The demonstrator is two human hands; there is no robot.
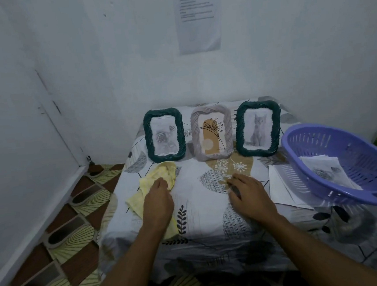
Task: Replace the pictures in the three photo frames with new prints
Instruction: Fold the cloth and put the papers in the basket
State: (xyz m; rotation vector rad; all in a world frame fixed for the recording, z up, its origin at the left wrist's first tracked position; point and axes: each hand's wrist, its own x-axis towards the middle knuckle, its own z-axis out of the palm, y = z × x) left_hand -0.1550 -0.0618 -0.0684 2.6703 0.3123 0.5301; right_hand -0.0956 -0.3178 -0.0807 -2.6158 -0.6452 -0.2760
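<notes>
3 frames (214, 156) upright on table (203, 210); basket (369, 162) of prints (323, 166) at right.
Grips: left hand (158, 201) seemingly clamped on yellow cloth (162, 170); right hand (250, 194) apart, flat; wall sheet (197, 15) illegible.

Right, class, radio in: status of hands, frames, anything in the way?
Left hand on yellow cloth, grip unclear; right hand flat on table. Three frames upright, pictures inside. Nothing blocking them.

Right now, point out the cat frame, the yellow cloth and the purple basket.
cat frame (257, 105): head view, top of its green rim.
yellow cloth (162, 171): head view, bunched far end.
purple basket (316, 146): head view, slotted inner wall.
</notes>
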